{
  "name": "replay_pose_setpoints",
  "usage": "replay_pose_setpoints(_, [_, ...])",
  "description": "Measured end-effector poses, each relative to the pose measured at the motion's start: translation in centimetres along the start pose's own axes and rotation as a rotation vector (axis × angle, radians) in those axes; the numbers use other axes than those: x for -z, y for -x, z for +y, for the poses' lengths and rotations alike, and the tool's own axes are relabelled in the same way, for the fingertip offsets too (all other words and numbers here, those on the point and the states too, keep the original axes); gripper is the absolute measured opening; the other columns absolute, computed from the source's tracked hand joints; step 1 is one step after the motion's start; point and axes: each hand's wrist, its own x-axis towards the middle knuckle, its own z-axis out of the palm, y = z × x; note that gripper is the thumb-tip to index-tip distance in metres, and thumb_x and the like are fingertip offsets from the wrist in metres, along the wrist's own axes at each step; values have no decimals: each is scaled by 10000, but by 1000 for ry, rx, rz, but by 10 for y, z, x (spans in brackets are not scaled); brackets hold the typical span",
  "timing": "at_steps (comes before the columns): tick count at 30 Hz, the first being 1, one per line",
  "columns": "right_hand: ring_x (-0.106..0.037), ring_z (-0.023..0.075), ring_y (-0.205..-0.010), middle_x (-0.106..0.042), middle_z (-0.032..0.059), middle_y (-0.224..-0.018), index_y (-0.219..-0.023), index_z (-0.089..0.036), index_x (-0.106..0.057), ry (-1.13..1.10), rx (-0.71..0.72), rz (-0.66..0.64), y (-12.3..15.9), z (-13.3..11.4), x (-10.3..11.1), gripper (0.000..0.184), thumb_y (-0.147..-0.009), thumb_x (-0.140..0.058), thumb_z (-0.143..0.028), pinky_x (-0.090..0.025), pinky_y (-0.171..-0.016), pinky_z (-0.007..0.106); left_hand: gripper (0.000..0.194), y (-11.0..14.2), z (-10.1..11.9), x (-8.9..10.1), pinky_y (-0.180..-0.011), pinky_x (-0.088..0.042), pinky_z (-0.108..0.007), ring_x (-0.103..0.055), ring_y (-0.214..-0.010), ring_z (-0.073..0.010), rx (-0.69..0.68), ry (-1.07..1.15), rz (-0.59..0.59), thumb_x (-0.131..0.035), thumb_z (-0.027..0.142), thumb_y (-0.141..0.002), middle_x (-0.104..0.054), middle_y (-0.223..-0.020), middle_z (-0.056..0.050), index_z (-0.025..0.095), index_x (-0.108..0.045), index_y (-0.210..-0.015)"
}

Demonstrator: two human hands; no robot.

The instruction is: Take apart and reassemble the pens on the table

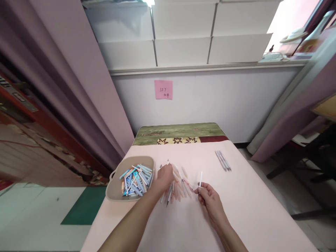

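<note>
My right hand [211,203] pinches a slim white pen refill [201,177], which stands nearly upright above the pink tablecloth. To its left, my left hand [165,176] reaches into a loose pile of clear and pale pink pen barrels [181,185]. The left fingers are curled downward, and what they hold is hidden. Thin refills with dark tips poke out around that hand, one dark-tipped refill [168,199] lying just below it. A row of several assembled-looking pens [223,161] lies farther right on the cloth.
A beige basket [111,189] full of blue, white and orange pen parts stands at the table's left side. The pink cloth [252,206] covers most of the table, with a green patterned strip [178,129] at the back against the wall. A pink note [163,89] hangs there.
</note>
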Motion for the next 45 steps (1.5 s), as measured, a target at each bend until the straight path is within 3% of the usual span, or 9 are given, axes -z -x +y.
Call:
replay_pose_setpoints(7, [-352,47,-409,-643,19,-675,-823,-163,-569,81,-40,-77,5,-6,11,400,-720,-673,-536,-204,-402,187,118,-7,7,4,-784,-459,-400,-642,-967,-348,149,163,-1,-583,41,-679,-682,-941,-265,84,-647,-768])
replay_pose_setpoints(12, [-434,97,-502,-575,-4,-598,-790,-165,-632,267,161,-64,9,-14,8,340,-767,-639,-505,-350,-481,204,69,25,5,20,-717,-492,-295,-668,-854,-224,150,456,79,-601,201,-780,-703,-872,-112,156,-621,-828])
replay_pose_setpoints(13, [-449,106,-521,-559,-7,-589,-759,-169,-634,313,221,-49,11,-17,7,324,-771,-637,-493,-364,-494,206,104,36,6,20,-661,-499,-263,-672,-768,-184,150,584,74,-575,260,-822,-701,-830,-82,164,-611,-842])
replay_pose_setpoints(16, [-455,115,-539,-543,-10,-588,-722,-181,-629,438,415,-11,18,-26,0,272,-801,-615,-441,-383,-505,206,96,68,13,16,-672,-531,-251,-671,-715,-146,326,1634,14,-637,228,-802,-703,-834,-82,142,-607,-830])
replay_pose_setpoints(19, [-462,115,-544,-540,-13,-595,-746,-190,-627,544,605,6,26,-35,-11,200,-830,-592,-368,-400,-513,198,41,87,22,15,-723,-561,-281,-687,-735,-155,484,2016,44,-631,121,-802,-718,-854,-115,106,-624,-840])
replay_pose_setpoints(24, [-492,111,-541,-561,-4,-628,-762,-192,-616,656,799,4,37,-43,-22,135,-846,-567,-287,-420,-517,190,35,94,26,25,-697,-584,-286,-699,-756,-173,511,2090,129,-604,68,-817,-729,-892,-151,93,-627,-825])
replay_pose_setpoints(36, [-510,106,-544,-562,-10,-656,-834,-201,-615,759,948,-11,56,-37,-30,51,-852,-589,-240,-417,-484,185,142,119,16,28,-666,-575,-251,-680,-719,-143,297,2005,197,-717,167,-755,-726,-872,-106,125,-613,-843])
replay_pose_setpoints(40, [-541,114,-587,-587,0,-695,-845,-198,-618,714,964,-60,60,-38,-42,49,-861,-581,-225,-459,-568,206,219,129,13,28,-734,-563,-239,-677,-817,-145,218,2031,150,-756,118,-699,-718,-891,-75,129,-645,-887])
replay_pose_setpoints(45, [-530,114,-562,-578,-14,-639,-804,-194,-617,687,933,-26,60,-30,-60,67,-839,-619,-251,-460,-533,200,166,140,4,22,-761,-569,-292,-687,-815,-172,262,2086,24,-742,139,-718,-724,-900,-87,135,-637,-848])
